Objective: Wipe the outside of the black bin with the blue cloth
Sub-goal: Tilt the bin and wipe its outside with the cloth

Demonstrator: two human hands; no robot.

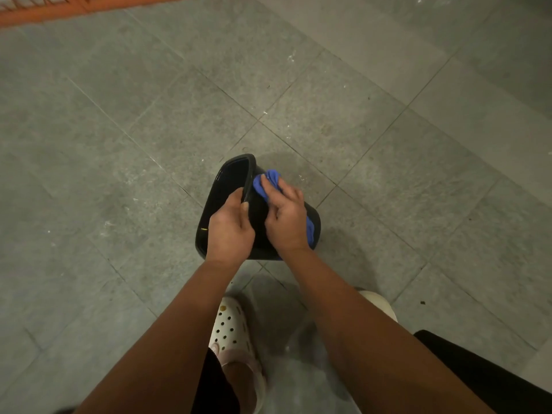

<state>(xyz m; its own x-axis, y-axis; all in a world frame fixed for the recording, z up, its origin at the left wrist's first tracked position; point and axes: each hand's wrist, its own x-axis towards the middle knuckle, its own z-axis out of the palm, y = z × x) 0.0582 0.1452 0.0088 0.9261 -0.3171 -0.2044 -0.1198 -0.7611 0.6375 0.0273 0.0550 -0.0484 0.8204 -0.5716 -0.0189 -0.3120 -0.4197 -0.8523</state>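
The black bin (219, 189) is tipped on the grey tiled floor, its open mouth facing left. My left hand (230, 227) grips the bin's rim, thumb on the outside and fingers inside. My right hand (285, 221) presses the bunched blue cloth (267, 183) against the bin's outer wall; blue cloth shows above the fingers and again below the palm on the right. The bin's lower side is hidden by my hands.
Grey floor tiles (328, 121) spread all round. My feet in white perforated clogs (231, 330) stand just below the bin. An orange-red edge (59, 8) runs along the top left corner.
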